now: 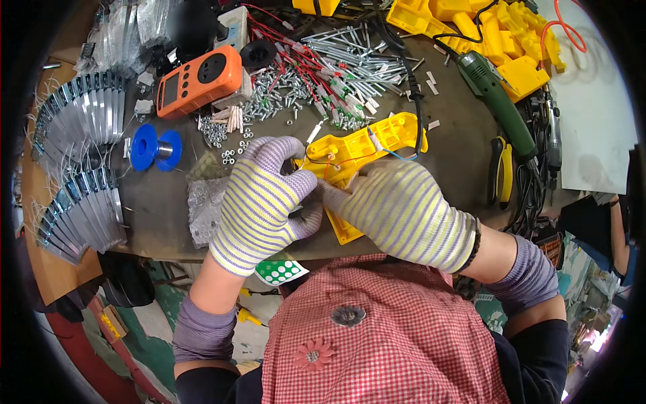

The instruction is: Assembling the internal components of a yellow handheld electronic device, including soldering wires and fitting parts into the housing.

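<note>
A yellow plastic casing half (397, 131), shaped like a handle with a grip, lies hollow side up in front of me. Thin red, blue and dark wires run inside it, and white wrapping (375, 139) surrounds some of them. My left hand (259, 192), in a striped knit glove, has its index finger and thumb closed at the casing's left end. A small white sleeved piece (314, 131) sticks up beside those fingertips. Across the casing's lower part lies my right hand (397, 212), gloved alike. Its fingers are pressed together close to my left thumb; whatever they pinch is hidden.
Behind the casing lie heaped screws (350, 57) and red wires. An orange meter (200, 79) and blue solder spool (156, 148) sit left, near fanned metal strips (81, 108). On the right are a green electric screwdriver (494, 101), pliers (500, 172) and yellow casings (518, 74).
</note>
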The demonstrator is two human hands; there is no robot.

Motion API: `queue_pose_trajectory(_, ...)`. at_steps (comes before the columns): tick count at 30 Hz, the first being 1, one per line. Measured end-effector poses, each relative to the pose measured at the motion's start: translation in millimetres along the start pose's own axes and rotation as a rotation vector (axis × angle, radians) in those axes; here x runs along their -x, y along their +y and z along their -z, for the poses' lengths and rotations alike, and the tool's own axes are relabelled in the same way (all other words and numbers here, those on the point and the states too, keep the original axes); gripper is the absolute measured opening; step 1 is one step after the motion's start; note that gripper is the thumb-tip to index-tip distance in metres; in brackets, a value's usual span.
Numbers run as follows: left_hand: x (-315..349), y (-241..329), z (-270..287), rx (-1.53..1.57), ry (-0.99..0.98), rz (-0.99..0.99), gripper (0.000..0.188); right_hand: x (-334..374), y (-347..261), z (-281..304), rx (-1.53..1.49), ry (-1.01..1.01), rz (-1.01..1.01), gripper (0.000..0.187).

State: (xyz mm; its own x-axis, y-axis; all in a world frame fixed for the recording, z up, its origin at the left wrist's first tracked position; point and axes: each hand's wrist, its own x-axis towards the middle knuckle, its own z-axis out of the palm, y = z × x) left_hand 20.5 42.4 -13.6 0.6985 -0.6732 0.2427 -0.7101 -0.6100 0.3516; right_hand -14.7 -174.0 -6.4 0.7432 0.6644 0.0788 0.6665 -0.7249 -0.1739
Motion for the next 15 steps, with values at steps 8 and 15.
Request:
queue_pose_trajectory(8, 2, 4, -2, 0.013, 0.032, -0.003, 0.036, 12, -27, 16, -0.198, -0.032, -0.296, 0.014)
queue_pose_trajectory(15, 20, 20, -4, -0.295, 0.23, -0.049, 0.025, 44, -21, 26, -0.325, 0.067, -0.169, 0.017)
